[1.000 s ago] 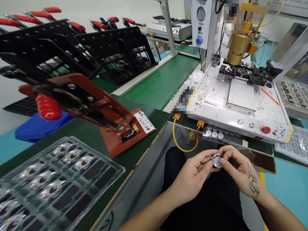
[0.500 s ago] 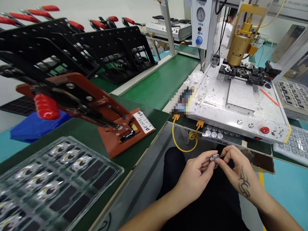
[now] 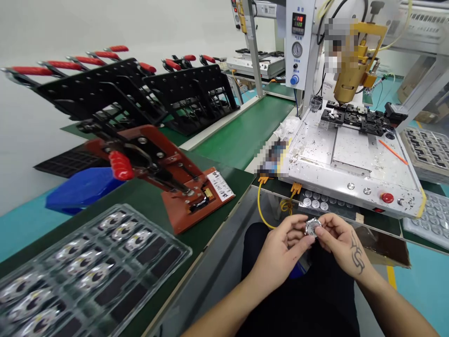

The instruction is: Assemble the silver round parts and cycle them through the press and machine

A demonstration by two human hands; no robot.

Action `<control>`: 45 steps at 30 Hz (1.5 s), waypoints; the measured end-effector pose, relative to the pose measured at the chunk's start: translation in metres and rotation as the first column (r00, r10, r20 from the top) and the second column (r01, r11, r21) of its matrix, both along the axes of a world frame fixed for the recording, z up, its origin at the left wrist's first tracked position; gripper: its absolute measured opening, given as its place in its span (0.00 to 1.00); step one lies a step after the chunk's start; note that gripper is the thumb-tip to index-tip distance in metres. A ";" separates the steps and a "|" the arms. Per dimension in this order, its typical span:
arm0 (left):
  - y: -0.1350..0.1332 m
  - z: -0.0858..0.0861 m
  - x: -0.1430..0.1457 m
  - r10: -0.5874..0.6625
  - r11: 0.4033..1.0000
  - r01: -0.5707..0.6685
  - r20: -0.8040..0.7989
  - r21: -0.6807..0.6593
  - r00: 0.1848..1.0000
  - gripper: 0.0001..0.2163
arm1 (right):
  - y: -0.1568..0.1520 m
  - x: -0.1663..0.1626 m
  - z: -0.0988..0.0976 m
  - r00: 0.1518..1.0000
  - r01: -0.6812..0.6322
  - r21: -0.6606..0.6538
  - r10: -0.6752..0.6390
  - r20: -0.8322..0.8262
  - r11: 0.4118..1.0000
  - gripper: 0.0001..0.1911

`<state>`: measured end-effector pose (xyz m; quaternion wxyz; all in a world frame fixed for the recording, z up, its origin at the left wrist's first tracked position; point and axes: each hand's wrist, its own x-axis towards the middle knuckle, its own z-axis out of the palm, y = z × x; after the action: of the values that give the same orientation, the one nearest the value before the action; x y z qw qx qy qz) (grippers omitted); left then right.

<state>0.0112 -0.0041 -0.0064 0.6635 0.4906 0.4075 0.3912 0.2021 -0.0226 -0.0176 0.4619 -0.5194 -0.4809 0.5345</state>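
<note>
Above my lap, a small round shiny metal part (image 3: 312, 227), much like a watch case, is pinched between both hands. My left hand (image 3: 286, 248) grips its left side with thumb and fingers. From the other side, my right hand (image 3: 335, 238) holds its edge, the thumb resting on the face. The part's flat face is turned toward me; fine details on it are too small to read. To the left of my hands, a red-brown clamp fixture (image 3: 199, 201) with a red handle stands on the green bench.
A clear tray (image 3: 185, 250) with several shiny parts lies on the left bench. Black clamp fixtures (image 3: 189, 93) stand behind. Ahead is a white press machine (image 3: 315, 168) with a gold head (image 3: 347, 86). Yellow cable (image 3: 261, 206) hangs below it. A green conveyor (image 3: 245, 126) runs between.
My hands have turned the metal part so its round face shows more. My view has shifted up and slightly left, so the fixtures appear lower and farther right.
</note>
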 end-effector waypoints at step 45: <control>0.138 0.180 -0.208 0.730 0.286 -0.312 0.004 0.906 0.683 0.21 | 0.131 -0.100 0.032 0.765 -0.597 0.525 0.232 0.601 0.607 0.20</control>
<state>-0.1965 0.1340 0.1739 0.0530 0.6523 0.4283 0.6231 0.1021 0.1087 0.0145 0.3456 -0.2911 -0.8516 0.2657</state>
